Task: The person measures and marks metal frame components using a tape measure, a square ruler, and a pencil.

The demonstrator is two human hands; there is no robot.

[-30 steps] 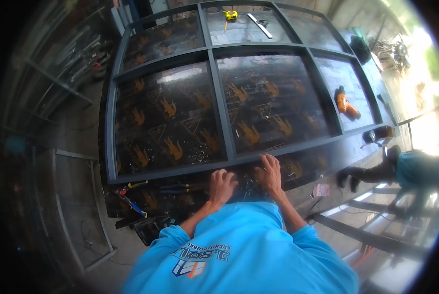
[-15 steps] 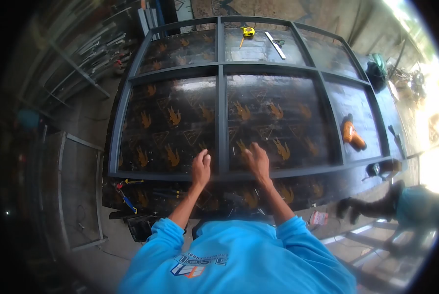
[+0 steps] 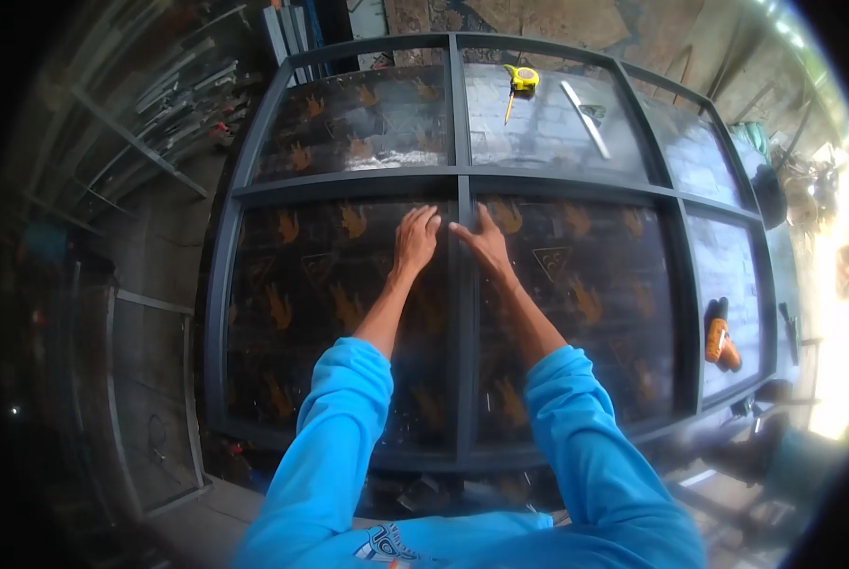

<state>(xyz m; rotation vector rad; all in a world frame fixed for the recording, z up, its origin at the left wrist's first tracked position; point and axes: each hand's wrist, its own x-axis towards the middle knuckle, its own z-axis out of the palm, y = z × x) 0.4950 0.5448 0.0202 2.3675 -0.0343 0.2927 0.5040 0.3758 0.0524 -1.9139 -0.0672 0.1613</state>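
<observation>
A dark grey metal frame with crossing bars lies flat on a black printed board. My left hand is just left of its middle bar, close to the crossbar, fingers stretched forward and nothing in them. On the other side, my right hand reaches to the same bar, thumb apart from the fingers and its tip right at the bar's edge. Beyond the crossbar are a yellow tape measure, a pencil and a metal square.
An orange and black power tool lies in the frame's right-hand section. Long metal bars are piled at the far left. A metal stand is on the floor at the left. Bright light comes in along the right side.
Both hands have moved forward along the middle bar, from near the frame's front edge to just short of the crossbar. The camera view has shifted too.
</observation>
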